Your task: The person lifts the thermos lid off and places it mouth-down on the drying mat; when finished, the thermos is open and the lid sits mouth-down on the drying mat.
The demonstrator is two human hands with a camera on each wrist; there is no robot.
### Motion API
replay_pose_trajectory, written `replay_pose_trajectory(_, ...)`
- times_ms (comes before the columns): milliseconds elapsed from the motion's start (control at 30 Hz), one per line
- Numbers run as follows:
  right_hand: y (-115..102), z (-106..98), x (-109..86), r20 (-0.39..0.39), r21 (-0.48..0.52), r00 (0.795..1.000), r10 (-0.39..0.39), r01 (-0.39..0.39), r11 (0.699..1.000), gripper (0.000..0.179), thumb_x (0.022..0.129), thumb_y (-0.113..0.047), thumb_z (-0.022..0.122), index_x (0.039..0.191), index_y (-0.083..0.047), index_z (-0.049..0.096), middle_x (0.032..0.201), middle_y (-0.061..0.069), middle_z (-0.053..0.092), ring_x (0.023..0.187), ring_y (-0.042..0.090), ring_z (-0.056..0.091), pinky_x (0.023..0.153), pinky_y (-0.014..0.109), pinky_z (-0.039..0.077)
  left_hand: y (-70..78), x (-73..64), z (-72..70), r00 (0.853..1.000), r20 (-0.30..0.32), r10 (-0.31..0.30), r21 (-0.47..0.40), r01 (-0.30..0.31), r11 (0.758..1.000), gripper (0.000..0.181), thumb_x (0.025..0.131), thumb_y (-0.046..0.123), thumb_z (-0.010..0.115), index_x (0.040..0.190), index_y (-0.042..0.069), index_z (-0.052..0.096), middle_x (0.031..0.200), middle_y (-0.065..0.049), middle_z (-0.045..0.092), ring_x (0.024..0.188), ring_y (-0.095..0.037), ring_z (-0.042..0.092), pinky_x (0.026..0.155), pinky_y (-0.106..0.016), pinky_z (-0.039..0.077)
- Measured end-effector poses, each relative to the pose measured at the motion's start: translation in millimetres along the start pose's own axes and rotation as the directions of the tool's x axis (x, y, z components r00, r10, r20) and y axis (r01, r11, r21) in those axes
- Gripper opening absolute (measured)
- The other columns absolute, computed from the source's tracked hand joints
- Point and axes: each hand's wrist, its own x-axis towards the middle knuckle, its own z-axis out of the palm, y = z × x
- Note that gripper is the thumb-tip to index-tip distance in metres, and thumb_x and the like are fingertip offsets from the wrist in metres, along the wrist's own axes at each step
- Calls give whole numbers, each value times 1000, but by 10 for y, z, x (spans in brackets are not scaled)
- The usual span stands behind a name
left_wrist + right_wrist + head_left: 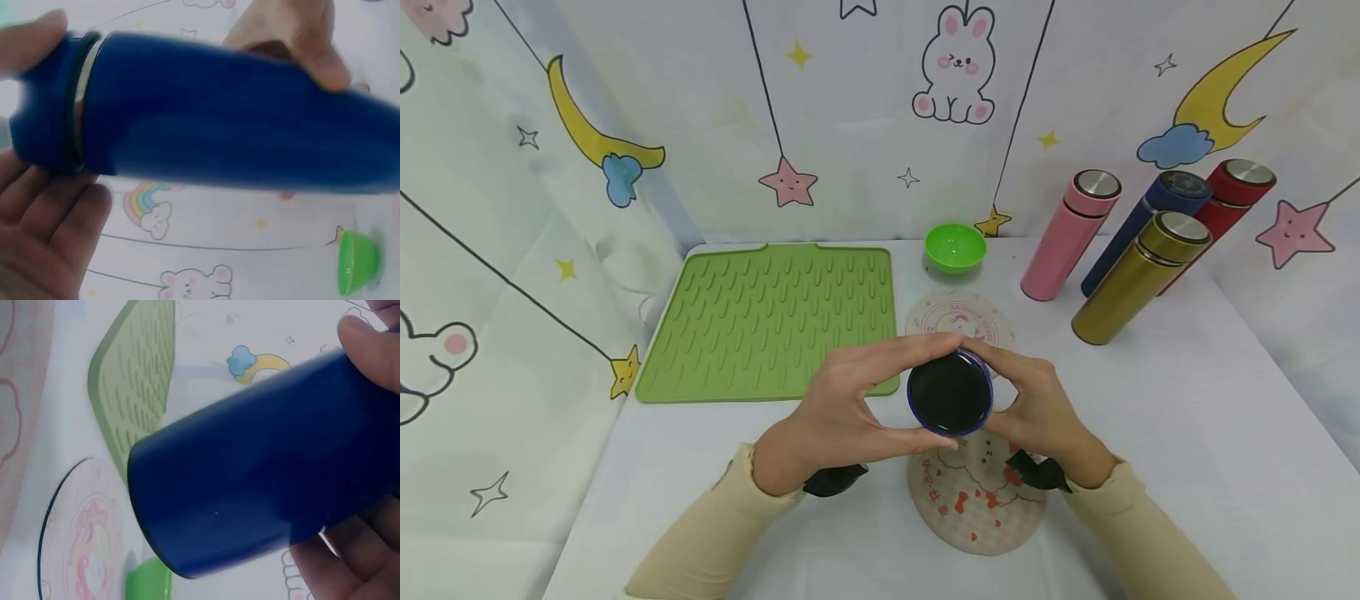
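Note:
Both hands hold a blue thermos bottle (219,112) raised above the table, its dark round end (951,393) towards the head camera. My left hand (842,400) has thumb and fingers around the cap (47,103), above a silver ring. Lower on the body, my right hand (1037,408) grips the bottle from the other side. The right wrist view shows the right thumb and fingers on opposite sides of the bottle, with its lower end bare. Beneath the hands lies a round patterned mat (977,500), partly covered from view.
A pink bottle (1067,237), a blue bottle (1123,237), a gold bottle (1138,279) and a red bottle (1232,192) stand at the back right. A green ridged mat (767,325) lies left. Near the back are a green bowl (955,250) and a pink round mat (958,312).

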Motion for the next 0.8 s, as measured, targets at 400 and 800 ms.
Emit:
replay_pose_trajectory(400, 5, 43, 2, -39, -47, 999, 6, -8, 999, 75, 85, -48, 82, 142, -3, 62, 137, 14, 70, 133, 4, 62, 109, 18, 51, 25, -73, 62, 985, -168, -45, -52, 37, 998, 82, 64, 7, 99, 136, -9, 62, 133, -25, 70, 124, -25, 70, 102, -41, 61)
replay_pose_trajectory(800, 6, -29, -88, -77, -78, 991, 109, -115, 990, 85, 59, 1, 99, 137, -6, 67, 127, 13, 75, 128, -1, 63, 112, 16, 48, -175, -157, -229, 940, -267, -214, -160, 175, 971, 81, 68, -7, 93, 140, -13, 56, 132, -32, 66, 123, -16, 70, 100, -34, 62)
